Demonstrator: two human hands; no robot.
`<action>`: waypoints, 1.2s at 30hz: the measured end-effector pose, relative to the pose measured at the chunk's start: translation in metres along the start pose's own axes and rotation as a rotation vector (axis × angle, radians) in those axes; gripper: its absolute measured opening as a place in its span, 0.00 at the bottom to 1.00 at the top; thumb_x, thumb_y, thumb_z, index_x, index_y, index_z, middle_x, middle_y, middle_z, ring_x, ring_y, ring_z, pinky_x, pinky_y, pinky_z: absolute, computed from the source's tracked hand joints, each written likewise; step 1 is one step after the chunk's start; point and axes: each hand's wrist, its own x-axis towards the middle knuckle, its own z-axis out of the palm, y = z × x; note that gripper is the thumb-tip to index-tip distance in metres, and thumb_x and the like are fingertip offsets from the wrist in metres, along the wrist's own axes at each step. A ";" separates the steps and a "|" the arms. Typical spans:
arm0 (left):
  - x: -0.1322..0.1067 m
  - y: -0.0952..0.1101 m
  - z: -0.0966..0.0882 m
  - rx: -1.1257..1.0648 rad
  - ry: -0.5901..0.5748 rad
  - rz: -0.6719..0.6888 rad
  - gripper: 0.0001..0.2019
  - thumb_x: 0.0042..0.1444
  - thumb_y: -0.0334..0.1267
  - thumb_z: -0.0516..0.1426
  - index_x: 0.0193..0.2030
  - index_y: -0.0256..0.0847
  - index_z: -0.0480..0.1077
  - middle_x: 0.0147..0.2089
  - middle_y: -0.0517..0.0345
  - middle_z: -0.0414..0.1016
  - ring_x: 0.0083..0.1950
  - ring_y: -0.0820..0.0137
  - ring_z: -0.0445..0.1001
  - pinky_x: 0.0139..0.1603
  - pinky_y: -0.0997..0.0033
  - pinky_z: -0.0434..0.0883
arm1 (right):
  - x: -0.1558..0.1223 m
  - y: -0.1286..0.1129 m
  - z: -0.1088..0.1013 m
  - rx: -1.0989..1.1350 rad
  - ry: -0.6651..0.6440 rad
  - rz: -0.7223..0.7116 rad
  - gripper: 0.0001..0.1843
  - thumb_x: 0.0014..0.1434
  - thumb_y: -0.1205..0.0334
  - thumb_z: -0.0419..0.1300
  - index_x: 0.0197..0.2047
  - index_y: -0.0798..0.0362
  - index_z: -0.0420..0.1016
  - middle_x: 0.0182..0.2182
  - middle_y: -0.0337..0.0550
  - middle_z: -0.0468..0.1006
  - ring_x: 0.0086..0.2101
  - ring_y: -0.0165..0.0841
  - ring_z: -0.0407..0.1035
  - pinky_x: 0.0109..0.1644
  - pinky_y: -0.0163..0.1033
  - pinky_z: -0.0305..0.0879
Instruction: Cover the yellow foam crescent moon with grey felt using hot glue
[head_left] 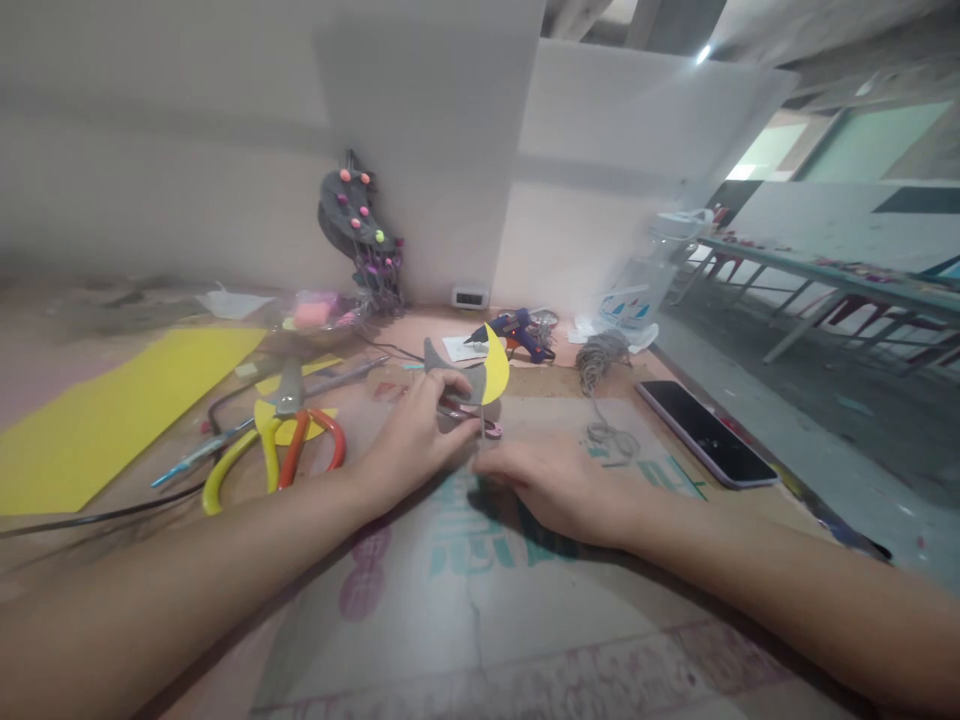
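Observation:
Mid-table, the fingers of my left hand are closed on a grey crescent-shaped piece. A yellow crescent stands up at its right end. Just under those fingers shows a small pinkish ring-shaped part; what it belongs to is hidden. My right hand is closed in a pinch close by, below the crescents. A thin grey strand runs down from the piece to its fingertips. Both hands are over a printed cardboard sheet.
Yellow-and-red-handled scissors and a yellow sheet lie left. Behind are a glue gun and a grey moon decoration with pompoms. Grey yarn, a phone and a clear jug are right.

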 end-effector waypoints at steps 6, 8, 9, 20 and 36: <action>-0.004 0.001 -0.003 0.020 -0.017 0.092 0.11 0.53 0.36 0.60 0.39 0.41 0.62 0.39 0.58 0.67 0.42 0.67 0.68 0.42 0.68 0.67 | 0.001 0.004 -0.015 -0.125 0.149 -0.062 0.19 0.63 0.69 0.48 0.51 0.47 0.73 0.39 0.41 0.81 0.36 0.32 0.74 0.40 0.35 0.67; -0.006 -0.001 -0.003 0.023 -0.017 0.158 0.10 0.55 0.36 0.60 0.39 0.42 0.61 0.38 0.59 0.67 0.41 0.68 0.67 0.42 0.68 0.67 | 0.003 0.003 -0.028 -0.165 0.260 -0.014 0.15 0.64 0.67 0.49 0.49 0.50 0.73 0.38 0.43 0.81 0.35 0.32 0.74 0.38 0.35 0.66; -0.006 -0.001 -0.003 0.024 -0.017 0.172 0.10 0.55 0.37 0.60 0.39 0.42 0.61 0.38 0.59 0.67 0.41 0.68 0.67 0.41 0.68 0.67 | 0.004 0.003 -0.034 -0.173 0.310 0.005 0.14 0.64 0.67 0.50 0.49 0.51 0.73 0.38 0.43 0.81 0.34 0.31 0.74 0.36 0.34 0.66; -0.008 0.002 -0.005 0.014 -0.051 0.203 0.13 0.54 0.41 0.62 0.37 0.42 0.61 0.37 0.60 0.68 0.38 0.69 0.67 0.39 0.70 0.67 | 0.010 0.034 -0.056 -0.097 0.278 0.189 0.09 0.61 0.62 0.56 0.43 0.53 0.75 0.29 0.39 0.77 0.24 0.27 0.66 0.28 0.31 0.60; -0.009 0.000 -0.004 -0.015 -0.203 0.208 0.15 0.52 0.46 0.63 0.38 0.42 0.62 0.38 0.59 0.67 0.39 0.68 0.67 0.40 0.68 0.67 | 0.010 0.044 -0.053 -0.162 0.138 0.120 0.11 0.63 0.64 0.54 0.38 0.53 0.79 0.33 0.43 0.81 0.33 0.32 0.73 0.37 0.34 0.64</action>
